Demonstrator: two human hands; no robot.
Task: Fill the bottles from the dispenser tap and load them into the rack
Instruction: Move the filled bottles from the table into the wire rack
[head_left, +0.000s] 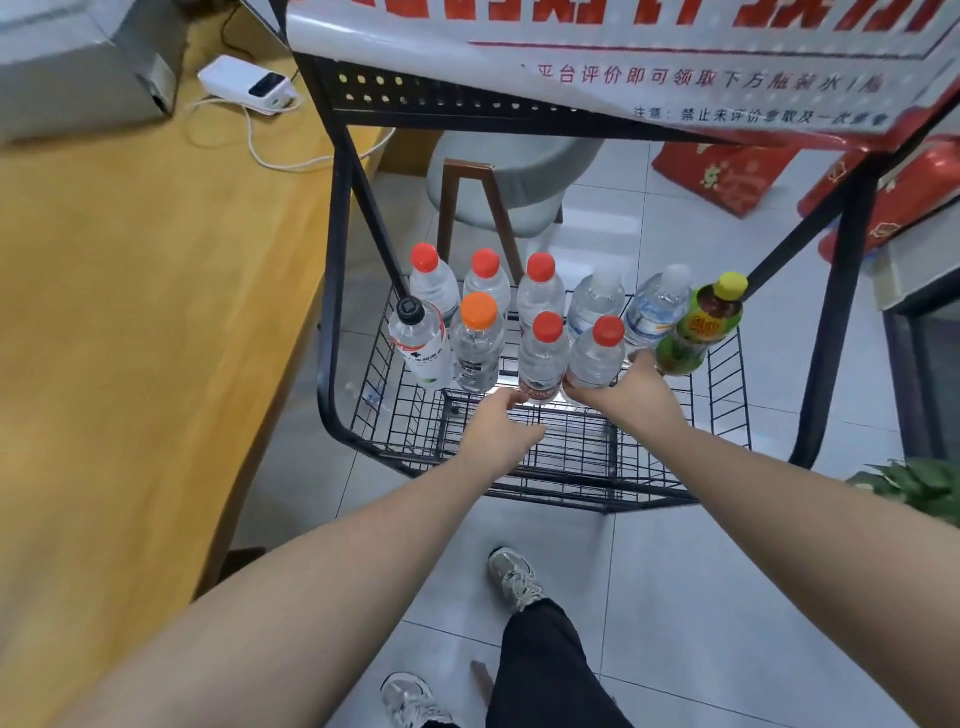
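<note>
Wire rack (727, 395) holds ten upright bottles. Left hand (501, 423) loosely curled at the base of the red-cap bottle (544, 358), fingertips touching, grip unclear. Right hand (631, 392) wraps the next red-cap bottle (597, 358) low. Both directly ahead, axes vertical; hands close, not together.

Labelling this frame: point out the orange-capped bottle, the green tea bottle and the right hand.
orange-capped bottle (479, 310): head view, on its cap.
green tea bottle (696, 332): head view, on its label.
right hand (631, 387): head view, on its back.
</note>
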